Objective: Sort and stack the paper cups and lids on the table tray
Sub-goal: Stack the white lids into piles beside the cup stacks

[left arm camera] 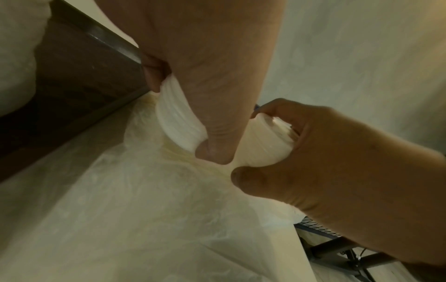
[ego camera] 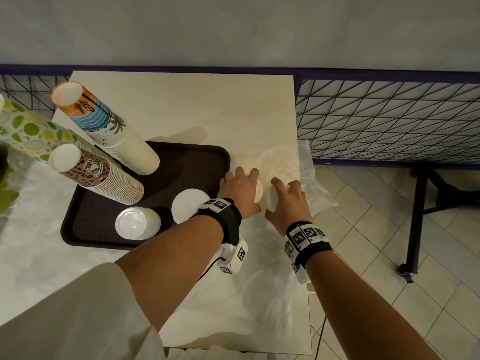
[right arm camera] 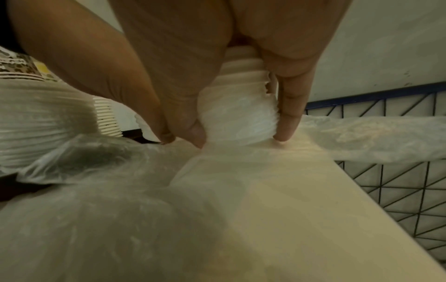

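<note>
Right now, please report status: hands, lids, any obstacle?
Left hand grips a white lid stack; right hand grips another lid stack, both beside the tray. Plastic wrap lies underneath. Nothing blocks the tray.

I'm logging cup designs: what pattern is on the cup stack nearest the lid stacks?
Brown leopard spots with a small cartoon emblem, on the cup stack; clearest in the head view.

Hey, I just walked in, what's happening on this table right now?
A person is sorting paper cups and lids. Each hand grips a short stack of white lids over a plastic bag just right of the brown tray: left hand, right hand. On the tray stand two tall cup stacks and two lid stacks.
</note>
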`<act>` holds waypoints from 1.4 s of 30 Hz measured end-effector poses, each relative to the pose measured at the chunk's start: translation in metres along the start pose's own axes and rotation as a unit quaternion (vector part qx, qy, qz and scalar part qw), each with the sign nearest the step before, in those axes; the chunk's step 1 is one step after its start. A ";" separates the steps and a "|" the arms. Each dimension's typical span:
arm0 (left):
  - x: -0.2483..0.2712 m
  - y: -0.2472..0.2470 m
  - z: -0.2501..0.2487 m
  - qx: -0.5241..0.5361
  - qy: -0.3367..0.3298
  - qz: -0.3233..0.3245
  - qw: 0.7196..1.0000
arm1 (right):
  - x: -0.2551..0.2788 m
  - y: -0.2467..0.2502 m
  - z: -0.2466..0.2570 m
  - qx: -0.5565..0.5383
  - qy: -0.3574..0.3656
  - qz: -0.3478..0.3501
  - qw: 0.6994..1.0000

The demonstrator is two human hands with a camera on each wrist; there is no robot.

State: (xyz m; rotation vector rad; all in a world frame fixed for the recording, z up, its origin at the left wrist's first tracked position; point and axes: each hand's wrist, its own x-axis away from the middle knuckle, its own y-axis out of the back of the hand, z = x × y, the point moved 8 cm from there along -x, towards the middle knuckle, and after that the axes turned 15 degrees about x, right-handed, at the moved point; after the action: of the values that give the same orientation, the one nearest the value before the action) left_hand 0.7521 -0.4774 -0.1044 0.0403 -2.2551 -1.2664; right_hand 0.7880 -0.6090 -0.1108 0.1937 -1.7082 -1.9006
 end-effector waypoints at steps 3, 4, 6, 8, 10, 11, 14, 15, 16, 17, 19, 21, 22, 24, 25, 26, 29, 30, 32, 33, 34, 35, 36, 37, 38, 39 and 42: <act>0.004 0.005 -0.001 0.047 0.003 0.004 0.999 | 0.002 0.006 -0.003 -0.044 -0.013 -0.012 0.999; 0.005 0.007 -0.001 0.063 0.004 0.003 0.998 | 0.003 0.009 -0.005 -0.065 -0.023 -0.016 0.998; 0.010 0.013 0.000 0.090 0.007 -0.001 0.996 | 0.004 0.015 -0.008 -0.106 -0.043 -0.018 0.993; 0.015 0.020 -0.001 0.109 0.009 -0.006 0.994 | 0.006 0.022 -0.010 -0.128 -0.054 -0.022 0.990; 0.023 0.028 0.000 0.121 0.006 -0.010 0.993 | 0.009 0.028 -0.008 -0.134 -0.053 -0.028 0.989; 0.027 0.033 0.000 0.126 0.003 -0.012 0.992 | 0.011 0.032 -0.006 -0.134 -0.051 -0.030 0.989; 0.042 0.049 -0.001 0.136 -0.014 -0.026 0.990 | 0.016 0.046 0.000 -0.131 -0.049 -0.040 0.989; 0.048 0.054 -0.001 0.138 -0.019 -0.033 0.990 | 0.018 0.051 0.002 -0.128 -0.049 -0.043 0.990; 0.054 0.060 0.000 0.140 -0.023 -0.040 0.989 | 0.019 0.057 0.004 -0.126 -0.048 -0.046 0.990; 0.061 0.065 0.000 0.142 -0.027 -0.045 0.988 | 0.020 0.063 0.006 -0.126 -0.044 -0.048 0.990; 0.073 0.074 0.001 0.150 -0.034 -0.055 0.987 | 0.022 0.073 0.012 -0.133 -0.035 -0.045 0.989; 0.084 0.082 0.004 0.156 -0.039 -0.063 0.985 | 0.023 0.080 0.018 -0.137 -0.030 -0.042 0.989; 0.089 0.084 0.005 0.158 -0.041 -0.064 0.985 | 0.024 0.083 0.020 -0.137 -0.030 -0.042 0.989; 0.100 0.090 0.010 0.160 -0.042 -0.066 0.984 | 0.028 0.091 0.025 -0.140 -0.027 -0.050 0.989; 0.106 0.094 0.012 0.159 -0.044 -0.069 0.984 | 0.031 0.096 0.029 -0.143 -0.024 -0.058 0.988; 0.112 0.098 0.015 0.158 -0.046 -0.071 0.984 | 0.034 0.101 0.033 -0.146 -0.019 -0.068 0.987; 0.133 0.108 0.033 0.156 -0.036 -0.086 0.983 | 0.045 0.115 0.048 -0.155 0.002 -0.091 0.984; 0.141 0.111 0.041 0.157 -0.034 -0.094 0.983 | 0.049 0.117 0.055 -0.158 0.011 -0.094 0.983; 0.159 0.116 0.060 0.165 -0.029 -0.108 0.980 | 0.058 0.122 0.073 -0.165 0.032 -0.098 0.981; 0.168 0.118 0.071 0.171 -0.025 -0.112 0.979 | 0.063 0.124 0.084 -0.169 0.044 -0.099 0.980; 0.179 0.120 0.081 0.179 -0.019 -0.115 0.977 | 0.068 0.125 0.097 -0.173 0.058 -0.097 0.978; 0.189 0.122 0.093 0.183 -0.013 -0.121 0.976 | 0.073 0.126 0.112 -0.177 0.073 -0.092 0.977; 0.199 0.124 0.106 0.188 -0.004 -0.125 0.974 | 0.078 0.125 0.128 -0.180 0.087 -0.082 0.976; 0.208 0.124 0.120 0.192 0.007 -0.129 0.973 | 0.084 0.123 0.144 -0.181 0.100 -0.069 0.976; 0.218 0.126 0.134 0.196 0.019 -0.129 0.972 | 0.088 0.120 0.160 -0.184 0.114 -0.058 0.975; 0.227 0.125 0.149 0.200 0.032 -0.130 0.971 | 0.093 0.119 0.178 -0.186 0.130 -0.048 0.973; 0.249 0.131 0.197 0.211 0.067 -0.146 0.964 | 0.103 0.105 0.230 -0.181 0.164 -0.018 0.969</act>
State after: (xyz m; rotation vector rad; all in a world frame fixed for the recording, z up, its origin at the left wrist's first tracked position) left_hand 0.4778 -0.3213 0.0312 0.6179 -2.4173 -0.8604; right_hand 0.6284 -0.4634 0.0553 0.3744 -1.1288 -2.0355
